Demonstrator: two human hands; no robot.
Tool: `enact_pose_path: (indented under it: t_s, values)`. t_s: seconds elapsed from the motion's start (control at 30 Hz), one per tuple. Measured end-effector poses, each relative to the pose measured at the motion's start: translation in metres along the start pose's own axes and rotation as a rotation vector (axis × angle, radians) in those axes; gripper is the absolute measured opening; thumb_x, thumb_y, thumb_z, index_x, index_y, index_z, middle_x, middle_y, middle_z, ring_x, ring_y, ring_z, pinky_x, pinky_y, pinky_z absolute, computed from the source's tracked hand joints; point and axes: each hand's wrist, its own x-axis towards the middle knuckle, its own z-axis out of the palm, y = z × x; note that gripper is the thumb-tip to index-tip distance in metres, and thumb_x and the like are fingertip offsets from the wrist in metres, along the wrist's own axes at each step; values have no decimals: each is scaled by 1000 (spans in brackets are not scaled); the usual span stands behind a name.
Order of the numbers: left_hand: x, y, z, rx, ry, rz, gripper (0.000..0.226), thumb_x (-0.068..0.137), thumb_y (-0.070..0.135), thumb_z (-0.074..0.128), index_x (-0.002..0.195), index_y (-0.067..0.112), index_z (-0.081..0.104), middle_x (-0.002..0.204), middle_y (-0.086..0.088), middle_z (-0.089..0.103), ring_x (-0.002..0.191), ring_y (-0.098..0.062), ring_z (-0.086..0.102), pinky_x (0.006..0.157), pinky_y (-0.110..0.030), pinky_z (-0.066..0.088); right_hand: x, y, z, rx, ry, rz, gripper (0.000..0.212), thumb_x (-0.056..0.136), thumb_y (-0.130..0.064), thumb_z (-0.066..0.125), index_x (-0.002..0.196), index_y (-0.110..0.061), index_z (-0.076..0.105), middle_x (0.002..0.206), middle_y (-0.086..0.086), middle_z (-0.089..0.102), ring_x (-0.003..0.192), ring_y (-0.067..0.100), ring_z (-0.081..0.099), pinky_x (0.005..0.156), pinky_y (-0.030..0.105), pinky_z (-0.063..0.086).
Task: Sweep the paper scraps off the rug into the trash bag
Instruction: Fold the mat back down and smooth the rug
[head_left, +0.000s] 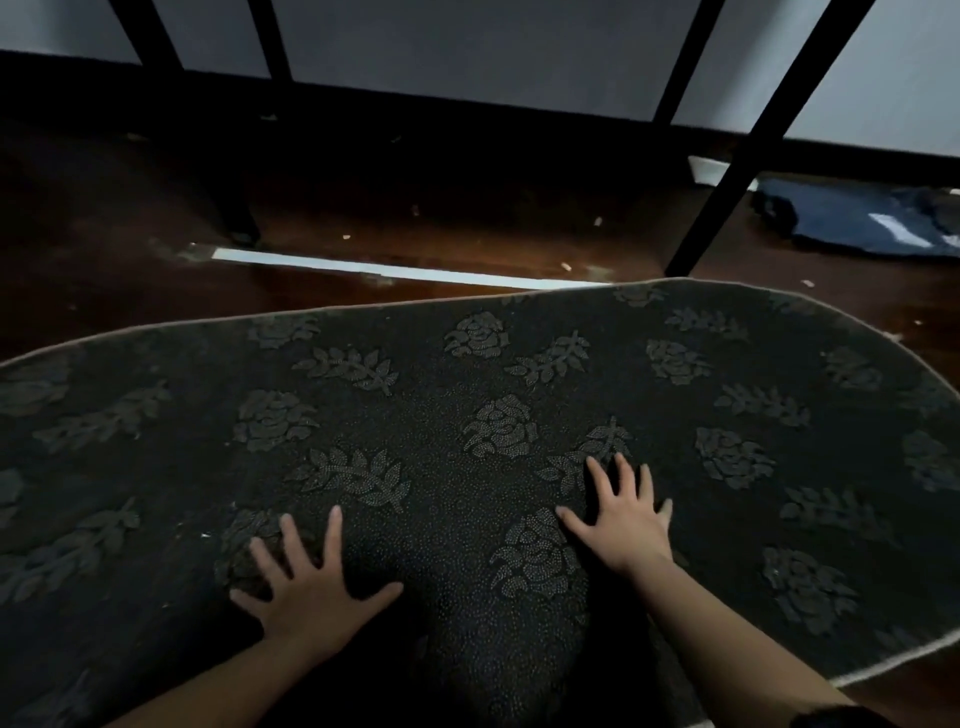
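Observation:
A dark rug (441, 364) with a raised rose and leaf pattern and a pale edging fills the lower part of the view. My left hand (306, 582) lies flat on it near the front, fingers spread, holding nothing. My right hand (623, 514) rests flat on the rug too, a little farther away, fingers apart and empty. Small pale paper scraps (566, 267) are scattered on the dark wooden floor beyond the rug. A tiny white fleck (205, 534) lies on the rug left of my left hand. No trash bag shows.
Black furniture legs (748, 156) stand on the wooden floor (104, 249) behind the rug, in front of a pale wall. A bright strip (405, 271) lies on the floor by the rug's far edge. Blue cloth (857, 223) lies at the far right.

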Motion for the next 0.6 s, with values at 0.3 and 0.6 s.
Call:
enact_pose_path:
  t_s: [0.3,0.6]
  values:
    - [11,-10,1,-35,27,58,118,41,100,9,132,43,-41,149,-9,-42,137,-43,-33,107,-70,-3,9,-5,-8,-233,75,-33,78,84,-73,37,146,-28,27,145,8,32,131,33,34,105,48,34]
    - [42,-19,-22,-22,19,133,123,31,103,4,131,45,-40,137,-1,-53,137,-41,-35,106,-69,-8,7,-17,-14,-290,41,-31,81,85,-76,32,148,-26,22,150,8,27,133,32,32,102,44,38]
